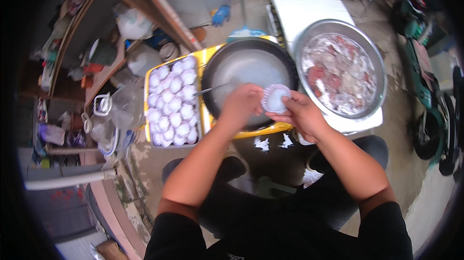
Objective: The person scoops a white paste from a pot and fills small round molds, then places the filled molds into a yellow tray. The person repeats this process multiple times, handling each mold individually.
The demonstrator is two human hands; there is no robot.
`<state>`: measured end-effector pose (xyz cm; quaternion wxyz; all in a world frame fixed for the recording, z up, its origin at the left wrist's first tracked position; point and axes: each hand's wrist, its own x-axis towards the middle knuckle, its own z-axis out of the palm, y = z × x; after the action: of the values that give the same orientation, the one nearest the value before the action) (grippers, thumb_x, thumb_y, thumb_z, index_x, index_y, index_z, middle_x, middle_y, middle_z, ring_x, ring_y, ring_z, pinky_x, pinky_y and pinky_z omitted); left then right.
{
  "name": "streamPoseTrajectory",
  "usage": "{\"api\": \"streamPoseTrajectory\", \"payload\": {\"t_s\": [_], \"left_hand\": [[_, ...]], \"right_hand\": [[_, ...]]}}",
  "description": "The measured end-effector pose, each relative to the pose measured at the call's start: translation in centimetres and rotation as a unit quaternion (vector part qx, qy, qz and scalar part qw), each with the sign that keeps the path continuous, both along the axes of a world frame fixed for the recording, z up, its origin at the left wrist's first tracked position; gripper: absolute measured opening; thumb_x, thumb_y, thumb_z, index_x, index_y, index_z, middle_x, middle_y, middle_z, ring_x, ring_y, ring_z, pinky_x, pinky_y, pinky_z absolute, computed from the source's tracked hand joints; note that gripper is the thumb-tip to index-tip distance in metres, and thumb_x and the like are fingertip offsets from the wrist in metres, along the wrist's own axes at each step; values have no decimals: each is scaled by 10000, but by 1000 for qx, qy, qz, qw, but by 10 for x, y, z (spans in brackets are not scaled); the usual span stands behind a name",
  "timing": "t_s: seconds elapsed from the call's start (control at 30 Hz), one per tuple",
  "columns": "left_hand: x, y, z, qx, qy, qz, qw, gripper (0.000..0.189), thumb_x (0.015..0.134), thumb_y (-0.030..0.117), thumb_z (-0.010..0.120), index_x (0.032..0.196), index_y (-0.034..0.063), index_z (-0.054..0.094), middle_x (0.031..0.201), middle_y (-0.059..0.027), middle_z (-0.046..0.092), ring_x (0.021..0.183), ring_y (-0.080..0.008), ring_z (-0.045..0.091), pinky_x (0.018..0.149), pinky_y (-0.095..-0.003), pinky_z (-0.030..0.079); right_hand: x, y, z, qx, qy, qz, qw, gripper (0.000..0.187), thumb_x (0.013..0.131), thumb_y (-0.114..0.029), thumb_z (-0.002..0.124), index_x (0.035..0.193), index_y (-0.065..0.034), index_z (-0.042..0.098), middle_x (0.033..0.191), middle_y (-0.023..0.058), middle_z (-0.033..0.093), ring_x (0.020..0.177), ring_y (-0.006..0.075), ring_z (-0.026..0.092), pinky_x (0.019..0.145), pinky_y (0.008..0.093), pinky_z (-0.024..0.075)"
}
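Observation:
A pale scallop shell with a ribbed, purplish rim is pinched between the thumb and fingers of my right hand, above the front right of a wide dark pan. My left hand is blurred, its fingertips at the shell's left edge; whether it grips anything is unclear. A thin metal rod-like tool crosses the pan's left rim, one end by my left hand. Left of the pan, a tray holds several rows of similar whitish shells. Cloudy liquid appears to fill the pan.
At right, a large metal basin with pale and reddish wet pieces in foamy liquid rests on a white foam box. Yellow sheeting lies under the pan. Cluttered wooden shelving stands left; a green scooter is far right.

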<state>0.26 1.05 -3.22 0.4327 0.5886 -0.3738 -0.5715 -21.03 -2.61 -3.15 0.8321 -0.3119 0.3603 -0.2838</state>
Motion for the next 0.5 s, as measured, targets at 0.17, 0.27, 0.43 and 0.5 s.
{"api": "streamPoseTrajectory", "payload": {"t_s": [0.17, 0.27, 0.43, 0.5], "left_hand": [[12, 2, 11, -5, 47, 2, 999, 112, 1017, 110, 658, 1059, 14, 698, 760, -35, 655, 665, -114, 600, 619, -269, 477], [48, 3, 27, -12, 29, 60, 998, 101, 1017, 118, 665, 1040, 28, 702, 758, -26, 647, 653, -114, 591, 613, -272, 473], [182, 14, 36, -77, -54, 176, 980, 122, 1014, 145, 670, 1068, 54, 732, 814, 4, 653, 656, -101, 556, 584, -258, 441], [246, 21, 23, -43, -121, 273, 953, 101, 1021, 123, 659, 1061, 59, 726, 814, 10, 662, 654, -90, 561, 579, -242, 440]], "right_hand": [[-2, 1, 11, 31, 13, 30, 999, 521, 1136, -347, 490, 1467, 55, 473, 1263, 230, 680, 1093, 335, 746, 959, 382, 615], [-4, -5, 18, 4, 33, 44, 998, 671, 1132, -531, 403, 1501, 24, 470, 1275, 201, 702, 1071, 310, 746, 921, 391, 596], [-9, -8, 14, -45, 65, 42, 996, 570, 1145, -420, 397, 1512, 8, 478, 1305, 168, 692, 1022, 259, 737, 888, 350, 584], [-11, -5, 13, -60, 88, 43, 993, 508, 1139, -336, 428, 1512, 5, 478, 1319, 166, 682, 1017, 245, 738, 886, 338, 582]]}}
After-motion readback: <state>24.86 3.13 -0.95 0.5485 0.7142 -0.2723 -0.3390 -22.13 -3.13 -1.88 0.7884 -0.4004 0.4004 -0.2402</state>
